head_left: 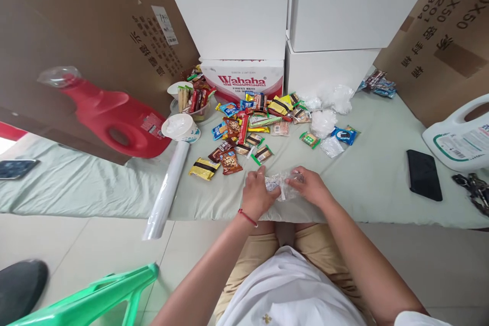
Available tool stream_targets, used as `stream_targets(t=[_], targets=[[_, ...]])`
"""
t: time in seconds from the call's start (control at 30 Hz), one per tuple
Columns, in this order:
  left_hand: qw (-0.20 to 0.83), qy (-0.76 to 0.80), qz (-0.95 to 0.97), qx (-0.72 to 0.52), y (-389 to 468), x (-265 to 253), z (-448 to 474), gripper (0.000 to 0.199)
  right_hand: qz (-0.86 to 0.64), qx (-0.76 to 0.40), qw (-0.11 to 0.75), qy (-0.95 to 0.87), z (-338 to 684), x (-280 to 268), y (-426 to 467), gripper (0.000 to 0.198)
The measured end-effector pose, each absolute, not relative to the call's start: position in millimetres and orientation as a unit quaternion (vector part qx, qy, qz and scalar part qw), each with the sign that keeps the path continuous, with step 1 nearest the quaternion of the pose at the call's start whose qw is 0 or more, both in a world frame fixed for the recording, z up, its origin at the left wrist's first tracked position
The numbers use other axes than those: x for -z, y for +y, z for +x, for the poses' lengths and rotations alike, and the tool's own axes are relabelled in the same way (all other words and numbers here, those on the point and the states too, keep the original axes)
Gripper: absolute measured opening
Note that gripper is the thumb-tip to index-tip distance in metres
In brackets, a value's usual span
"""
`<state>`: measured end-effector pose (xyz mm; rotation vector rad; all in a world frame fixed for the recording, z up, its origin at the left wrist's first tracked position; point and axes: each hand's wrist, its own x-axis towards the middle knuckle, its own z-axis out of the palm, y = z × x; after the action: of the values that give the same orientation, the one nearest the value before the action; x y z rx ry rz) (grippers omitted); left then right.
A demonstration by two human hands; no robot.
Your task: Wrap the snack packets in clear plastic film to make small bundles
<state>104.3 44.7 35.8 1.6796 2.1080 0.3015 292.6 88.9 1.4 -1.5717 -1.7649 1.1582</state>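
Near the table's front edge, a crinkled clear plastic bag (pixel 281 186) lies between my two hands; what is in it is too small to tell. My left hand (pixel 259 194), with a red cord on the wrist, closes on the bag's left end. At the other end, my right hand (pixel 311 186) pinches the loose plastic. Just beyond them is a pile of wrapped snacks, among them a yellow packet (pixel 204 168), a brown cookie packet (pixel 230 162) and a red wafer packet (pixel 243 129). Several crumpled clear bags (pixel 324 123) lie to the right of the pile.
Left of the snacks stand a paper tub (pixel 182 128), a bowl of snack bars (pixel 194 107), a plastic roll (pixel 168 191) overhanging the edge and a red jug (pixel 118 117). Boxes (pixel 244 79) line the back. A black phone (pixel 424 174) and white jug (pixel 462 137) are right.
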Motion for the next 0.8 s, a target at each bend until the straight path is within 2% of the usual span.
stream_targets(t=[0.1,0.17,0.27,0.4,0.5,0.57,0.63,0.7,0.8], targets=[[0.276,0.743,0.605,-0.079,47.9,-32.7,101.7,0.048,-0.566,-0.437,0.329,-0.617,278.0,-0.2,83.8,0.027],[0.294,0.735,0.603,-0.095,48.7,-29.4,101.7,0.039,-0.564,-0.404,0.361,-0.623,263.0,-3.7,78.4,0.025],[0.352,0.715,0.570,-0.201,48.4,-21.4,103.3,0.024,-0.538,-0.343,0.355,-0.683,238.1,-10.4,64.2,0.022],[0.423,0.664,0.544,-0.289,46.3,-18.7,96.6,0.009,-0.450,-0.317,0.395,-0.736,218.3,-14.9,40.1,0.032],[0.551,0.574,0.518,-0.315,41.9,-30.5,78.5,0.009,-0.394,-0.303,0.411,-0.764,217.7,-16.9,28.0,0.038],[0.685,0.487,0.419,-0.344,37.8,-40.7,64.1,0.020,-0.389,-0.268,0.388,-0.791,220.5,-16.2,24.2,0.041],[0.762,0.444,0.297,-0.367,33.4,-48.4,53.9,0.036,-0.399,-0.231,0.352,-0.815,223.3,-12.8,21.9,0.042],[0.757,0.476,0.229,-0.384,29.3,-51.8,51.1,0.047,-0.409,-0.199,0.312,-0.834,225.3,-7.4,19.4,0.040],[0.717,0.528,0.204,-0.407,24.5,-51.9,57.2,0.052,-0.413,-0.156,0.274,-0.854,228.6,1.2,17.4,0.040]])
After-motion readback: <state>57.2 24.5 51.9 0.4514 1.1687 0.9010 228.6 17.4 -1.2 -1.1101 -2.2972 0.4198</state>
